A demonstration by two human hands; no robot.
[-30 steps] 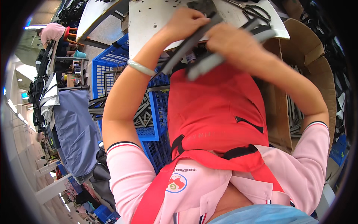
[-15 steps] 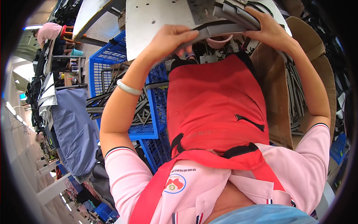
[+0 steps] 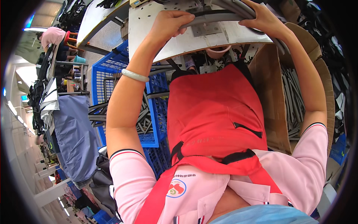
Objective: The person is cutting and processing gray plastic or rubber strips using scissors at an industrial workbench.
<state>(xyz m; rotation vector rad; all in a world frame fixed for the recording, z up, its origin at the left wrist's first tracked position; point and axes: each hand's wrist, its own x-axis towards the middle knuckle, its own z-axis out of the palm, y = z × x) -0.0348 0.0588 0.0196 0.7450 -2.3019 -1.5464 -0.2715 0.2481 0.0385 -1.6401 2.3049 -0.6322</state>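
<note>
A curved grey strip (image 3: 220,18) with a black edge stretches between my hands above the white table. My left hand (image 3: 169,24) pinches it near its left end, thumb against fingers. My right hand (image 3: 263,18) is closed around its other end together with several more grey strips (image 3: 238,8), whose far ends run out of the top of the view. From beneath my right hand, strip ends hang down toward the cardboard box. Below the strip, a metal plate (image 3: 207,30) is set into the tabletop.
The white table (image 3: 143,35) spans the top. At left a blue plastic crate (image 3: 151,141) holds many grey strips; at right a cardboard box (image 3: 266,80) holds more. A pink bowl (image 3: 217,53) sits under the table. Far left, a person in pink (image 3: 52,36) bends over.
Both hands have moved farther over the table with the strips. The strip held between them now hangs over the metal plate.
</note>
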